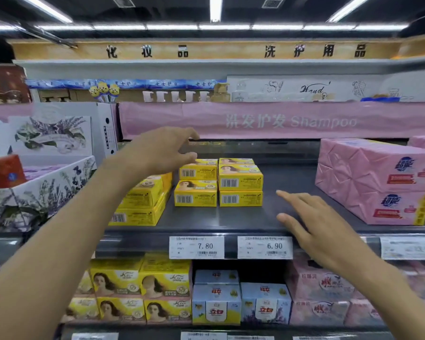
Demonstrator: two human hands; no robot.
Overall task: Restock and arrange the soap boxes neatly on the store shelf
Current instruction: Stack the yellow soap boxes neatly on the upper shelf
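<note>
The yellow soap boxes (219, 184) stand on the middle shelf (231, 218), a dark grey board. They sit in two short stacks side by side, barcodes to the front. The upper box of the left stack sits a little further back than the one under it. Just left of them a third stack (142, 201) of the same yellow boxes lies turned at an angle, near the shelf's front edge.

The left hand (161, 149) hovers over the left stack, fingers loosely curved and apart, holding nothing. Its thumb tip is at the top box's rear corner; whether it touches cannot be told. The right hand (314, 218) is flat and spread, palm down, over the bare board right of the stacks, gripping nothing.

Further right on the same board are pink wrapped packs (378, 180), two high. Two price tags (196, 247) on the front rail read 7.80 and 6.90. The shelf below carries more yellow cartons (142, 288), blue-and-white boxes (241, 303) and pink packs (322, 303).

A pink banner (280, 121) marked "Shampoo" runs above the middle shelf, and a lavender-print carton (42, 187) stands to the left. Overhead are a wooden sign board (206, 50) with dark characters and strip lights (216, 8) on a dark ceiling.
</note>
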